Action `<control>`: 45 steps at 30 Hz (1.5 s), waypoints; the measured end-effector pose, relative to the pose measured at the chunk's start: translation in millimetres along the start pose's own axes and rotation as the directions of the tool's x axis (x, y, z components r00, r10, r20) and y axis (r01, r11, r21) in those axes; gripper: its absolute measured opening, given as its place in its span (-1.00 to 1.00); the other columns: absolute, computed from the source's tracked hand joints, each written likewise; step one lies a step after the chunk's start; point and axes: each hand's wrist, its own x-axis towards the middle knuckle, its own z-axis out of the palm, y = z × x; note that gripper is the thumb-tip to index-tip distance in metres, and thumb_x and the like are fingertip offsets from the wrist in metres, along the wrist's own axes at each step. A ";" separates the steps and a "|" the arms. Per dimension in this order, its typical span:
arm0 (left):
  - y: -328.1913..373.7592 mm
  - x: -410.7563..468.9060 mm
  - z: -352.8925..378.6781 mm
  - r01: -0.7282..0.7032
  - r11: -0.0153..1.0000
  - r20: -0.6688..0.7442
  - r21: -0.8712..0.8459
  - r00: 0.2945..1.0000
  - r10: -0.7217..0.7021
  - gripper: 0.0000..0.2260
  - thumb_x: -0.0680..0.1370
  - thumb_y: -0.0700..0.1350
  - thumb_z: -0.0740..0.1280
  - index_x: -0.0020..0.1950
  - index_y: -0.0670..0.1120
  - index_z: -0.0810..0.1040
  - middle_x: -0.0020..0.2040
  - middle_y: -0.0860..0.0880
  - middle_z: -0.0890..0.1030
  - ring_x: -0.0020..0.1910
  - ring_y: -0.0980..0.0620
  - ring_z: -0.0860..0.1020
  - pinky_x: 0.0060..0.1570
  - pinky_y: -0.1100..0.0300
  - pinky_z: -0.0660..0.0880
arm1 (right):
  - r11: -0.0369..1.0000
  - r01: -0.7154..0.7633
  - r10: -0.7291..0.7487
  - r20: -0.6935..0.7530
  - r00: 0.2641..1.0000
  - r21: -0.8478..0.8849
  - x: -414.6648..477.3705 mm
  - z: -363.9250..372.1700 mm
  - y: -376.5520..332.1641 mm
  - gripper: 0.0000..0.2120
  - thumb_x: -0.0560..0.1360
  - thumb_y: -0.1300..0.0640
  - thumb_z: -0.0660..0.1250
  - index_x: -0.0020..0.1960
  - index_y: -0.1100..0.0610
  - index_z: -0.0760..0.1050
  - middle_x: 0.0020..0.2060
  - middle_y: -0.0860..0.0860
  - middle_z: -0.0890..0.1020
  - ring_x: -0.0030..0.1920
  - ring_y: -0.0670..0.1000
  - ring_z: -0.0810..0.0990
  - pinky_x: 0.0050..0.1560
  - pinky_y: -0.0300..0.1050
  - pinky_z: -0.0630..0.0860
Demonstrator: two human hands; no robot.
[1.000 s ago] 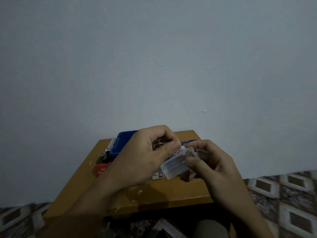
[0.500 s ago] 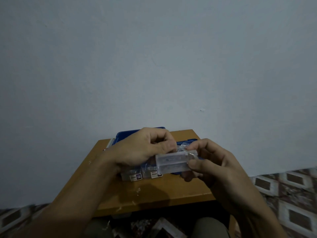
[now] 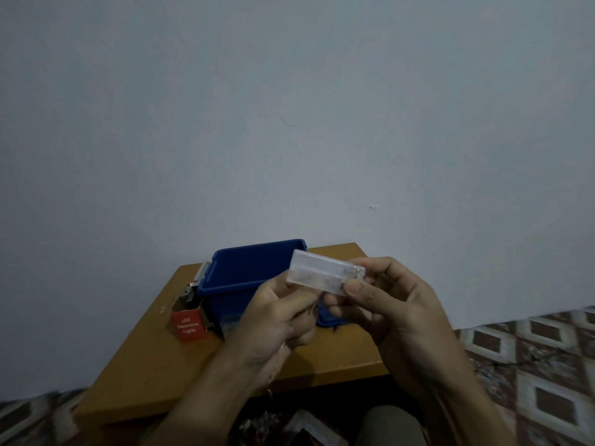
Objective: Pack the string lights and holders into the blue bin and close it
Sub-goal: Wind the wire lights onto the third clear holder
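A modest room of a home is indicated. A bare wall [image 3: 289,107], painted pale blue-grey, is seen behind a small wooden worktop [image 3: 145,358] set against it. The floor [image 3: 531,365] is laid with tiles patterned in brown and white diamonds. On the worktop stand household goods: a blue plastic storage bin [image 3: 225,304] and, just beside it, a red carton [image 3: 188,326] printed "LED Decorative Lights".

Clear rectangular holder [image 3: 325,276] was tilted, gripped between left hand [image 3: 277,320] and right hand [image 3: 386,304]; open blue bin [image 3: 244,272] sat just behind left hand.
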 end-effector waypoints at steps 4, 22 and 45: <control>-5.2 -7.9 6.2 -0.122 0.990 -0.060 0.069 0.990 0.127 -0.75 0.47 -0.04 0.44 0.11 -0.06 0.67 -0.39 -0.05 0.38 -0.54 0.14 0.21 -0.51 0.26 0.16 | 0.999 0.028 -0.027 -0.049 0.998 0.016 -1.0 4.9 1.6 -0.67 0.32 0.27 0.44 0.08 0.30 0.54 -0.09 0.21 0.68 -0.25 0.15 0.69 -0.24 -0.11 0.66; 11.5 -9.2 10.6 0.073 0.932 -0.202 0.354 0.979 0.000 -0.69 0.51 0.08 0.35 0.07 -0.11 0.67 -0.50 0.10 0.41 -0.58 0.19 0.29 -0.51 0.33 0.21 | 0.861 0.187 -0.205 0.014 0.979 -0.473 -0.3 -8.9 6.6 -0.71 0.39 0.01 0.44 0.12 -0.07 0.64 -0.15 -0.06 0.67 -0.06 0.06 0.68 -0.05 -0.03 0.68; 10.7 -9.7 21.6 0.061 0.844 -0.273 0.534 0.956 0.103 -0.52 0.51 0.21 0.27 -0.13 -0.23 0.64 -0.44 0.03 0.45 -0.54 0.23 0.34 -0.41 0.29 0.28 | 0.816 0.185 -0.247 -0.040 0.968 -0.548 3.8 -10.1 19.3 -0.71 0.52 0.11 0.43 0.23 -0.05 0.58 -0.21 -0.22 0.63 -0.09 -0.10 0.66 -0.09 -0.20 0.62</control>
